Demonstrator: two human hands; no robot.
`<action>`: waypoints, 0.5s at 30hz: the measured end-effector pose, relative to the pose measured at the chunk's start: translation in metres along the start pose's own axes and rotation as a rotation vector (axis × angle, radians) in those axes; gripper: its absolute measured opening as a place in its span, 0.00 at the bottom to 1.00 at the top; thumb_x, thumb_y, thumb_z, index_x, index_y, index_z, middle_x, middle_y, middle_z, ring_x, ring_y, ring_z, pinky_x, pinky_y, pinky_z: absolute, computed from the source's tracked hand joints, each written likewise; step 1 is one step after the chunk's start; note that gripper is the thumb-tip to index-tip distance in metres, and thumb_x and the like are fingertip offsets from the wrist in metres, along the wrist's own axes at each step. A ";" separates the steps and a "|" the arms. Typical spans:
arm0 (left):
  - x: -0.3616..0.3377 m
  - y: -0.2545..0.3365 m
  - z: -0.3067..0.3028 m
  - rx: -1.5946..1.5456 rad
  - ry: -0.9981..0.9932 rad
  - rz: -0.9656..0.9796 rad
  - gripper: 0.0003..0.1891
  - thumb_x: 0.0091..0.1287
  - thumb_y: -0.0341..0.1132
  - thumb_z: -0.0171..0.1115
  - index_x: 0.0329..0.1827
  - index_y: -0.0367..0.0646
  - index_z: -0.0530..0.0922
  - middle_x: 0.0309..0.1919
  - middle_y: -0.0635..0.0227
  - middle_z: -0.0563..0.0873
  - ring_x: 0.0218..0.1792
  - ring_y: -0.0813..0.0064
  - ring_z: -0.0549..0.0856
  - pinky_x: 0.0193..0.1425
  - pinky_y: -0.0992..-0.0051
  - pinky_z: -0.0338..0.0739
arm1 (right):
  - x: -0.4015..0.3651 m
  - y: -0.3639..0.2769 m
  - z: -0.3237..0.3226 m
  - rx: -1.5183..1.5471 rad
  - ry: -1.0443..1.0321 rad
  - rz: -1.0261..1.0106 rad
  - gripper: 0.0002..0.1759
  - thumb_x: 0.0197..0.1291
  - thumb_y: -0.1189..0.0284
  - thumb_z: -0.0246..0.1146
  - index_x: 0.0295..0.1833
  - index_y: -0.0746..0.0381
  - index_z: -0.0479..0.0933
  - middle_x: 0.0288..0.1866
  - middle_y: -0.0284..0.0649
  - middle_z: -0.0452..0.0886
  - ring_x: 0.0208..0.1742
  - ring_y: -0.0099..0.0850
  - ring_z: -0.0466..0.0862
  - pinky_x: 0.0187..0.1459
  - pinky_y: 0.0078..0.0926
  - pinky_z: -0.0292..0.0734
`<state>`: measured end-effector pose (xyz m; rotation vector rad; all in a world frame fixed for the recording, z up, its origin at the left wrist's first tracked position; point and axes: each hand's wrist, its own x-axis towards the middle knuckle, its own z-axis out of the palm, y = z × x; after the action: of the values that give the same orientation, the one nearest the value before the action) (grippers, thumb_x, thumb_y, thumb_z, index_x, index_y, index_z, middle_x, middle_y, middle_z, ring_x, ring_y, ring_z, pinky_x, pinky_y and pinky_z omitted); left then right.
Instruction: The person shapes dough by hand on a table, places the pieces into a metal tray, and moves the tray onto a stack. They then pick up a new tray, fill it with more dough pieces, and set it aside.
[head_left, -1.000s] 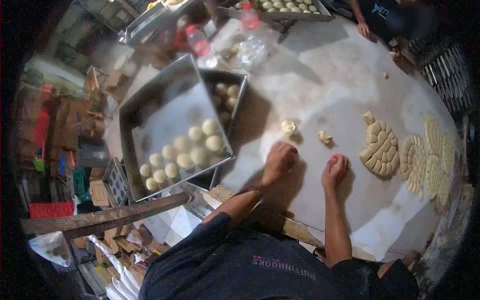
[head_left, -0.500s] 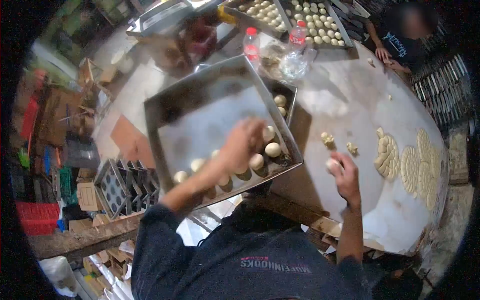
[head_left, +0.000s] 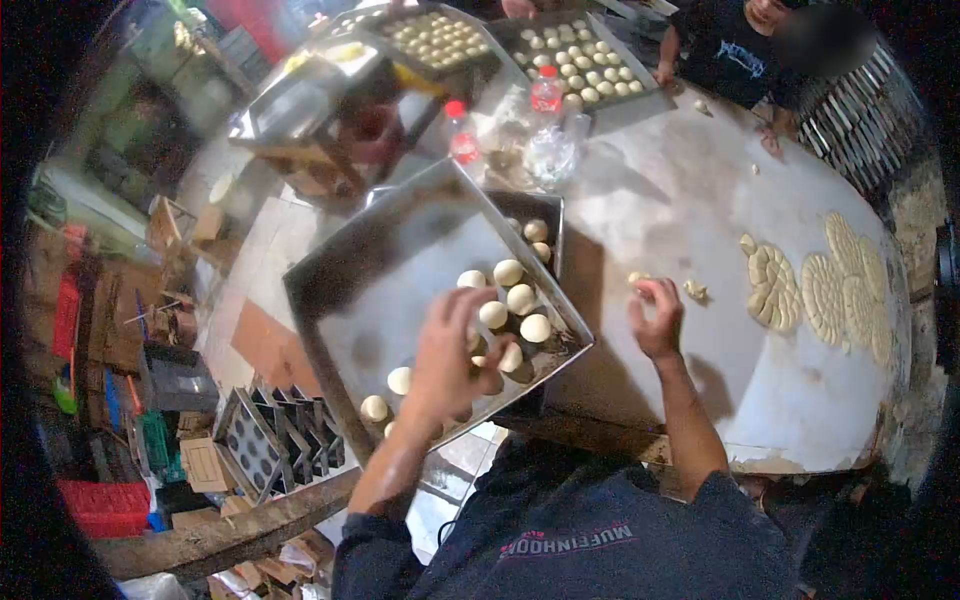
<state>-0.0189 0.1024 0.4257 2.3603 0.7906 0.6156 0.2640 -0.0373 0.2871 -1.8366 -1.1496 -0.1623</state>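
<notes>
My left hand (head_left: 450, 350) is over the large metal tray (head_left: 375, 270), fingers and thumb apart, among pale round dough balls (head_left: 520, 299). One ball is partly hidden by its fingers. The balls sit in the tray's near and right part, with a few closer to the left corner (head_left: 374, 407). Out on the table, my right hand (head_left: 658, 318) has curved fingers with the thumb apart. Its fingertips reach a small rough piece of dough (head_left: 637, 278), partly covered by them. A second small dough piece (head_left: 695, 290) lies just to its right.
Under the large tray is another tray (head_left: 549, 215) with dough balls. Bottles with red caps (head_left: 545, 92) and a clear plastic bag (head_left: 552, 158) stand beyond. Scored dough slabs (head_left: 825, 295) lie at right. Filled trays (head_left: 585, 65) and a co-worker (head_left: 735, 55) are at the far side.
My left hand has drawn back toward the tray's near side, uncovering more dough balls. My right hand has moved forward to the small dough piece; the pale dough it held no longer shows.
</notes>
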 end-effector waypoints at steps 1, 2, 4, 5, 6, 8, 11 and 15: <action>0.001 0.029 0.008 -0.170 -0.024 0.052 0.28 0.52 0.31 0.73 0.57 0.39 0.75 0.54 0.52 0.78 0.57 0.50 0.78 0.62 0.59 0.72 | -0.015 0.020 -0.018 -0.036 -0.032 0.132 0.07 0.53 0.74 0.65 0.38 0.64 0.78 0.37 0.43 0.80 0.39 0.38 0.81 0.40 0.32 0.76; 0.002 0.046 0.025 -0.244 -0.085 0.175 0.26 0.53 0.31 0.72 0.56 0.40 0.75 0.53 0.54 0.79 0.56 0.53 0.79 0.60 0.61 0.73 | -0.035 0.044 -0.030 -0.059 -0.042 0.227 0.07 0.54 0.74 0.66 0.39 0.63 0.78 0.36 0.42 0.79 0.37 0.36 0.81 0.37 0.31 0.76; 0.009 0.089 0.069 -0.384 -0.259 0.293 0.24 0.55 0.32 0.71 0.56 0.40 0.76 0.49 0.55 0.80 0.52 0.57 0.80 0.57 0.63 0.75 | -0.068 0.077 -0.059 -0.105 -0.044 0.301 0.08 0.53 0.75 0.65 0.39 0.63 0.77 0.35 0.41 0.78 0.35 0.36 0.81 0.36 0.33 0.76; 0.013 0.111 0.097 -0.445 -0.341 0.366 0.23 0.56 0.32 0.70 0.55 0.41 0.77 0.48 0.56 0.81 0.49 0.58 0.81 0.55 0.64 0.76 | -0.085 0.093 -0.078 -0.125 -0.022 0.302 0.08 0.53 0.75 0.65 0.39 0.63 0.77 0.35 0.41 0.78 0.35 0.37 0.81 0.35 0.34 0.75; 0.019 0.129 0.128 -0.532 -0.475 0.331 0.22 0.57 0.34 0.70 0.55 0.40 0.77 0.46 0.57 0.81 0.46 0.60 0.82 0.52 0.65 0.77 | -0.099 0.108 -0.097 -0.159 0.023 0.366 0.08 0.53 0.75 0.65 0.39 0.63 0.77 0.35 0.41 0.78 0.35 0.37 0.81 0.35 0.34 0.75; 0.025 0.152 0.212 -0.593 -0.652 0.255 0.21 0.60 0.36 0.69 0.55 0.40 0.77 0.42 0.57 0.82 0.39 0.65 0.82 0.45 0.68 0.78 | -0.131 0.137 -0.137 -0.149 0.013 0.422 0.06 0.54 0.75 0.64 0.38 0.63 0.76 0.33 0.42 0.77 0.34 0.40 0.80 0.37 0.36 0.75; 0.014 0.140 0.352 -0.361 -0.796 0.191 0.20 0.59 0.37 0.69 0.52 0.38 0.77 0.38 0.56 0.82 0.38 0.60 0.83 0.41 0.65 0.79 | -0.173 0.166 -0.213 -0.361 0.093 0.354 0.05 0.54 0.76 0.63 0.37 0.64 0.75 0.31 0.43 0.76 0.33 0.42 0.79 0.40 0.37 0.74; 0.033 0.152 0.458 -0.283 -0.495 0.431 0.18 0.58 0.36 0.69 0.49 0.38 0.78 0.37 0.56 0.82 0.37 0.55 0.81 0.44 0.61 0.77 | -0.225 0.193 -0.265 -0.261 0.427 0.676 0.06 0.53 0.76 0.63 0.31 0.61 0.71 0.26 0.40 0.72 0.30 0.40 0.73 0.39 0.40 0.67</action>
<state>0.3270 -0.1446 0.1952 2.2770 -0.0252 0.2582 0.3760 -0.4071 0.1914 -2.1808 -0.1908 -0.3014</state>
